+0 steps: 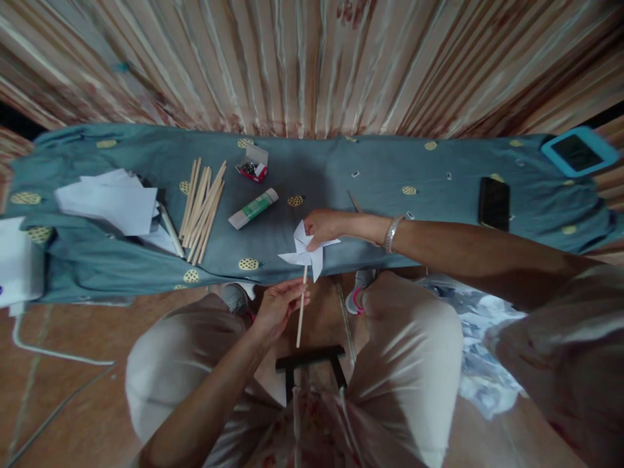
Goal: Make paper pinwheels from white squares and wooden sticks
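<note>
Holding pinwheel (302, 256) at edge of pineapple-print cloth (375, 172); curtain (312, 71) behind, tiles (92, 416) below.

One head-worn view looks forward and steeply down, past the knees (419, 331), onto the cloth (385, 162).

Domestic room, apparently in home: narrow worktop (312, 153) draped in blue-grey cloth (377, 185) printed with yellow pineapples. Long pleated curtain (292, 71) hangs beyond far edge; brown tiled floor (78, 396) shows below near edge. Everyday belongings add to homely look: dark phone (494, 203) toward right end, blue-framed device (579, 151) at far right corner, white corded box (19, 260) at left end. Paper sheets (117, 201), wooden sticks (205, 211) and glue tube (253, 208) across left half suggest household craft corner.
</note>
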Demonstrator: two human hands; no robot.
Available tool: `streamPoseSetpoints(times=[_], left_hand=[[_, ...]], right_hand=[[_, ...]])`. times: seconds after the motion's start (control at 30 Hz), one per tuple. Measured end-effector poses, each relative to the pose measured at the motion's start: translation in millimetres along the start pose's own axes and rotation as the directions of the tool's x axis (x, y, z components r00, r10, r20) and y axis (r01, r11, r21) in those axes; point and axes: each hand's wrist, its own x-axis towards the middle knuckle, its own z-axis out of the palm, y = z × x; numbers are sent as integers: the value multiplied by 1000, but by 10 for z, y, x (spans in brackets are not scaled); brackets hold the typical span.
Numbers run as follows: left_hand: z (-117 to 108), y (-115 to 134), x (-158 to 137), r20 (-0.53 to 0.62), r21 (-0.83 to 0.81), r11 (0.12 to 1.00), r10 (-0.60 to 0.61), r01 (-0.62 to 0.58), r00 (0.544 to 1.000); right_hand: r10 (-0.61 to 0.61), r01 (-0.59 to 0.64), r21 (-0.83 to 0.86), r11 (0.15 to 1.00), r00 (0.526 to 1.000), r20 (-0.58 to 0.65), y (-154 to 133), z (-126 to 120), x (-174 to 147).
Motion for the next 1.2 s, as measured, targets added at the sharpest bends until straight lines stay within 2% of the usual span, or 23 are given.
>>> streamPoseSetpoints(times=[0.4, 0.8, 0.97, 1.1, 1.2], left_hand=[[215, -217, 1, 35, -97, 994, 52, -48, 998], [323, -371, 100, 77, -224, 972, 85, -65, 993], [301, -334, 71, 76, -212, 975, 80, -62, 994], [266, -253, -19, 108, -168, 985, 55, -37, 993], [263, -201, -81, 121, -147, 989, 40, -22, 992]], right_hand=[[20, -19, 34, 999, 998, -58, 14, 30, 23], [24, -23, 33, 999, 999, -35, -8, 19, 44], [25, -23, 71, 997, 999, -21, -7, 16, 0], [-14, 27, 147, 989, 996, -89, 33, 62, -66], [-60, 95, 273, 957, 989, -135, 99, 137, -95]])
